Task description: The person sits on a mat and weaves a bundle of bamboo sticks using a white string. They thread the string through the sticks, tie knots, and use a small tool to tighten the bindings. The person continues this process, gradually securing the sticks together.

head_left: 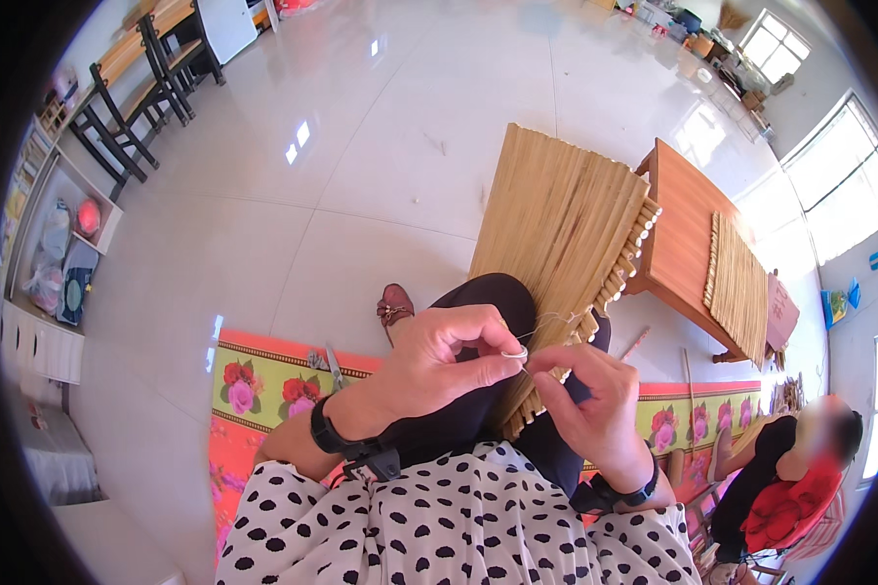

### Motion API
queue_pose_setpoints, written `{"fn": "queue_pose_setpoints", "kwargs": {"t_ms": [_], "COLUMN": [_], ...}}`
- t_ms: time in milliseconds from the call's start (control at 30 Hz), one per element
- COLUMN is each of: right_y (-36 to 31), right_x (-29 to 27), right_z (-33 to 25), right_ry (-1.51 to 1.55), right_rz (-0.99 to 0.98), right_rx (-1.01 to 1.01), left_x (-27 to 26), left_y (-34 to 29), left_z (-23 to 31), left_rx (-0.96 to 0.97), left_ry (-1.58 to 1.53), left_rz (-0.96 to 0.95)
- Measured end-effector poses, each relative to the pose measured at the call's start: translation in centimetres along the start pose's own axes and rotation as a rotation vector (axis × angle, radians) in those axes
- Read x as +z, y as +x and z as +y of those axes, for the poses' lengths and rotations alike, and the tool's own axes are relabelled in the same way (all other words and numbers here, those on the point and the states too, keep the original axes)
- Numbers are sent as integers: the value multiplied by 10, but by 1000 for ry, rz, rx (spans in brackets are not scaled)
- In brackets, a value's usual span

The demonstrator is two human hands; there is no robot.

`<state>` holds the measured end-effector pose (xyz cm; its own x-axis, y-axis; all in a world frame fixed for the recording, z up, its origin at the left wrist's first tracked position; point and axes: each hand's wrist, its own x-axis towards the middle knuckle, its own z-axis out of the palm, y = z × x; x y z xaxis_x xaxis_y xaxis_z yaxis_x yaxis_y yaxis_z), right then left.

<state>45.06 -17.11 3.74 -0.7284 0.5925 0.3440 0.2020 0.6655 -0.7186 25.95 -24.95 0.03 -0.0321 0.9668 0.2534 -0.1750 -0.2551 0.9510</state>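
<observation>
Over my knees lies a mat of tan reed-like sticks (546, 210), its right edge a row of pale cut stick ends. My left hand (439, 366) is above my lap, thumb and forefinger pinching a loop of white thread (520, 354). Close beside it, my right hand (595, 400) is closed in a pinch at the same thread, its fingertips almost touching the left ones. A thin strand runs from the fingers toward the mat's stick ends. Whether a needle is there is too small to tell.
Scissors (335, 368) lie left of my left forearm on a red and green floral cloth (239, 429). A brown wooden table (688, 224) at the right bears another stick mat (737, 283). A person (766, 478) sits at the lower right. Chairs (132, 97) and shelves (54, 214) line the left.
</observation>
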Motion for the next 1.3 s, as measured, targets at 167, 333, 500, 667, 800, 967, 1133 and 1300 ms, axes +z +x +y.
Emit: {"fn": "queue_pose_setpoints", "kwargs": {"t_ms": [167,333,500,667,800,967,1133,1300], "right_y": [-7,-18,-26,-23,-29,-21,-16,-39], "right_x": [-3,-10,-12,-17,-21,7,8,-5], "right_z": [0,16,26,21,29,18,18,42], "right_ry": [57,312,358,317,634,669,474,445], "right_rz": [-58,-134,-129,-229,-125,-83,-377,117], "right_rx": [120,424,539,511,457,199,194,305], "left_x": [9,-5,1,26,18,22,-5,-87], "left_y": [3,13,21,10,10,22,14,-12], "left_z": [-1,2,13,0,5,29,55,83], "left_rx": [-75,-127,588,661,518,434,98,307], "left_ry": [102,588,1080,1213,1115,553,-249,-215], "left_rz": [40,326,211,-128,-132,-68,32,468]}}
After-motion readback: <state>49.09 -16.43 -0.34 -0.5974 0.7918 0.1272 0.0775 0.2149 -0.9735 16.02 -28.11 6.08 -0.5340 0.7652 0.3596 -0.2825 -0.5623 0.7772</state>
